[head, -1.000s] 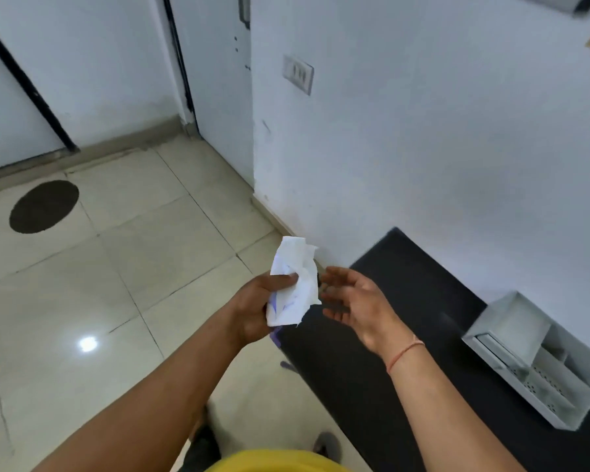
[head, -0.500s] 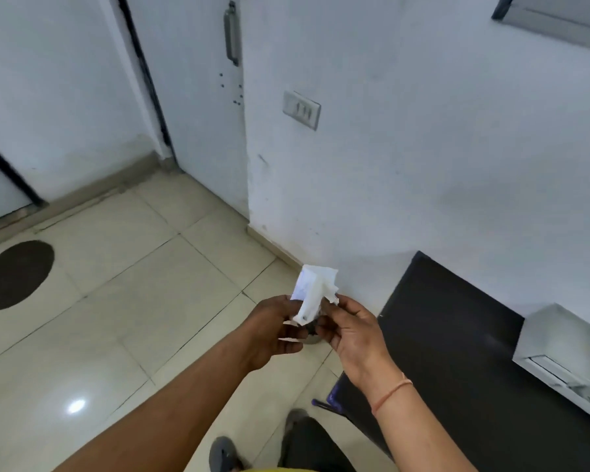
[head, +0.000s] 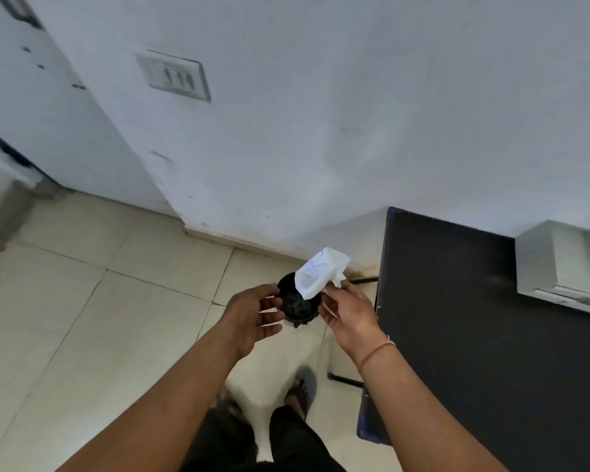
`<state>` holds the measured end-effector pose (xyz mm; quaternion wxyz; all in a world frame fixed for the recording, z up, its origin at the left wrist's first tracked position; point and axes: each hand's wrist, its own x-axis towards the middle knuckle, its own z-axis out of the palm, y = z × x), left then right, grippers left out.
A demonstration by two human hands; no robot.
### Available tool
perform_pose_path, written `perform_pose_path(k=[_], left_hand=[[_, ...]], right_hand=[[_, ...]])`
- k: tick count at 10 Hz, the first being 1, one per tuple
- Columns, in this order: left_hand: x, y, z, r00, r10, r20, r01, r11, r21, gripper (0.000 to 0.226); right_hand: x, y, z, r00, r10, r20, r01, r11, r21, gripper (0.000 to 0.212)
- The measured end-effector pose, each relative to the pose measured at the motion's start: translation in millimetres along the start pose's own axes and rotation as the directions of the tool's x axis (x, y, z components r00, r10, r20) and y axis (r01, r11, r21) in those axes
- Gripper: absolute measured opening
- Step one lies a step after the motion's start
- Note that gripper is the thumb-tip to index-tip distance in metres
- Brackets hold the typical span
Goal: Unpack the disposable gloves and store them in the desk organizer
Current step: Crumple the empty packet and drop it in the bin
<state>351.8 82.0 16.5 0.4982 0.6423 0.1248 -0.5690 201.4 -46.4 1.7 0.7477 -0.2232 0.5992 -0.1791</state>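
A crumpled white wrapper (head: 315, 272) with blue print is pinched at its lower right edge by my right hand (head: 346, 310). It hangs over a small black bin (head: 298, 303) that stands on the floor by the wall. My left hand (head: 251, 316) is beside the bin's left rim with its fingers apart and nothing in it. The grey desk organizer (head: 559, 264) stands at the back right of the black desk (head: 474, 318). No gloves are visible.
The white wall with a switch plate (head: 174, 76) is straight ahead and a door is at the left. My feet in sandals (head: 300, 391) stand on the beige tiled floor next to the desk's left edge.
The wrapper passed from my left hand to my right hand. My view dropped toward the floor, bringing the black bin under the wrapper into sight. My left hand let go and opened.
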Motion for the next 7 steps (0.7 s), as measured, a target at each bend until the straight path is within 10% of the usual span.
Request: perform_pose_path(k=[7], left_hand=[[487.0,-57.2,-20.0,0.983,-0.159,-0.087,0.181,0.844,0.504,0.010]], right_hand=[[449.2,202.5,29.6,0.895,0.264,-0.358,-0.266,0.963,0.044,0.043]])
